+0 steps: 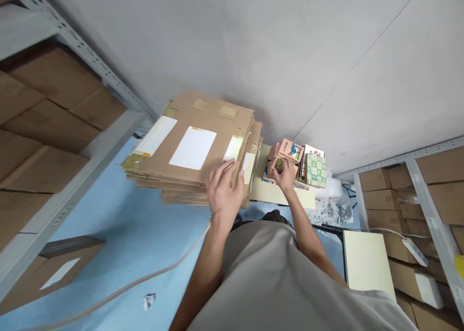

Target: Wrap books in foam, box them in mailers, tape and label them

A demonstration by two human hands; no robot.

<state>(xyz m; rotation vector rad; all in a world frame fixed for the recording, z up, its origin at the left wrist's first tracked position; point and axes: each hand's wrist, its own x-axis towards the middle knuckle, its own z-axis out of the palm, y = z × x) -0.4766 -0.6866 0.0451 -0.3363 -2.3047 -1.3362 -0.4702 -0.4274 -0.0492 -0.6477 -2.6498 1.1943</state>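
A tall stack of flattened cardboard boxes with blank white labels stands in front of me, left of centre. My left hand rests at its near right edge, fingers spread and holding nothing. To the right, several small picture books with pinkish covers lie in piles on a pale tabletop. My right hand is closed over a small pink book in the nearer pile, its fingertips partly hiding the cover. Beside it lies a green-and-white checked book.
Metal shelves packed with cardboard boxes rise on the left, and more boxes fill the right shelves. A cable hangs across the lower left. A cream board is at my right, with shredded-looking white material behind it.
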